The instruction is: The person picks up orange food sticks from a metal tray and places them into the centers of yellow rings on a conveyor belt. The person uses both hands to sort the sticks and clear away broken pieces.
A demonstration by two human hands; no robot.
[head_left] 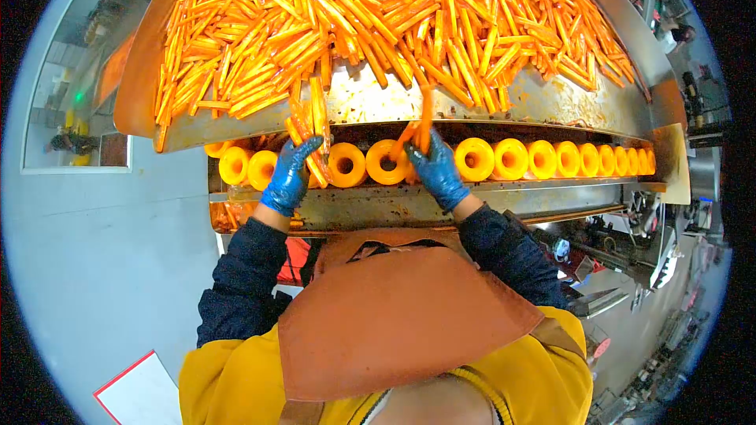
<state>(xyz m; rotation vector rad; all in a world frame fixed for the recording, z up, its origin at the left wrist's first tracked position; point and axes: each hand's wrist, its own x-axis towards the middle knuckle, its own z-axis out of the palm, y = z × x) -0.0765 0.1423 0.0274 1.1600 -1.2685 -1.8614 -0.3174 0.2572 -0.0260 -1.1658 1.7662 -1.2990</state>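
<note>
My left hand (287,179), in a blue glove, is closed around a few long orange sticks (317,107) that look coated in oily sauce. They point up towards the metal tray, and one slants down past my fingers. My right hand (439,175), also gloved in blue, grips more of these sticks (426,116) between thumb and fingers. Both hands are over a row of yellow round cups with funnel-like holes; one yellow cup (346,180) lies just right of my left hand, another yellow cup (475,173) just right of my right hand.
A big heap of orange sticks (260,47) lies on the sloping metal tray (378,102) beyond the cups. A metal ledge (378,203) runs along the near side of the row. Sticks (233,216) also lie below the row's left end. A wall with a window (83,94) stands at left.
</note>
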